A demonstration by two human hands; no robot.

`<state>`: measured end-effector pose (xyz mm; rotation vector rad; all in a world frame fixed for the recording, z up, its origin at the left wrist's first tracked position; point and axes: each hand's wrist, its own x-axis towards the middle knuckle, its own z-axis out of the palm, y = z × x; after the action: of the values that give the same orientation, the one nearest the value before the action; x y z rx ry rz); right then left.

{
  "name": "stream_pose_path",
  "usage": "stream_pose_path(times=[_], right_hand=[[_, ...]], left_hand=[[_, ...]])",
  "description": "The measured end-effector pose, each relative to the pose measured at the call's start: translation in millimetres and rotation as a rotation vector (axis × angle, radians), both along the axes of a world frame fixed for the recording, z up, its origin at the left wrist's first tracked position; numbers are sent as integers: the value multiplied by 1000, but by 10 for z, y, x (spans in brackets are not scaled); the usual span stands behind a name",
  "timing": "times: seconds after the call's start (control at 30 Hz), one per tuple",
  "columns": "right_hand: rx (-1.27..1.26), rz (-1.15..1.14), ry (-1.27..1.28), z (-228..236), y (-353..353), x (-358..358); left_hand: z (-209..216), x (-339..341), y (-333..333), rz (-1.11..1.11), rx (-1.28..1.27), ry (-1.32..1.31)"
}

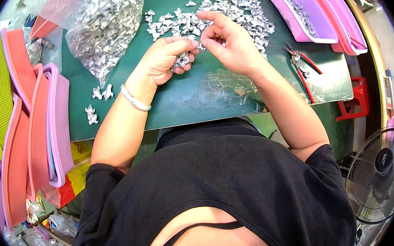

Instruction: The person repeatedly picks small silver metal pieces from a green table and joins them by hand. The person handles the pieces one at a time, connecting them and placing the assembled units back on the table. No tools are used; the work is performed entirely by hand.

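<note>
My left hand [159, 57] is curled closed around several small silver metal castings [181, 61], which show between the fingers and palm. Thumb and forefinger of my right hand [233, 46] pinch one small silver piece [203, 46] close to the left fingertips; its exact shape is partly hidden. Just beyond both hands, a loose heap of similar castings [252, 19] is spread over the green tabletop [170, 104]. Three or so more castings [91, 115] lie apart near the left table edge.
A clear plastic bag [105, 26] full of castings stands at the back left. Red-handled pliers [302, 69] lie at right, below purple and red baskets [306, 27]. Stacked coloured baskets [31, 121] crowd the left side. A red stool [356, 100] and black fan [377, 173] stand right.
</note>
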<state>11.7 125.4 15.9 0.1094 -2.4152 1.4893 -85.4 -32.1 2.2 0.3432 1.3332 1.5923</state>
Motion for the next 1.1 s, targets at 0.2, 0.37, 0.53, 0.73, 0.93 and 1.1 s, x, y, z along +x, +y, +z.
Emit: stream_pose_path(times=[0.2,0.37,0.53,0.73,0.93,1.1], right_hand=[[-180,-43,-77,-9,-2,3],[-285,-69,-232,91,-13,62],[-351,-39,-258,73,2,86],[-375,-26,-250,75,3,90],[-398,-32,-251,63,7,92],[-412,-35,-245,33,14,85]], left_hand=[[-8,-17,1,3,15,-87],[-51,-60,0,38,31,-233],[-34,-35,14,51,24,-237],[-35,-28,12,59,31,-236],[-26,-15,11,48,40,-178],[-37,-15,5,13,67,-101]])
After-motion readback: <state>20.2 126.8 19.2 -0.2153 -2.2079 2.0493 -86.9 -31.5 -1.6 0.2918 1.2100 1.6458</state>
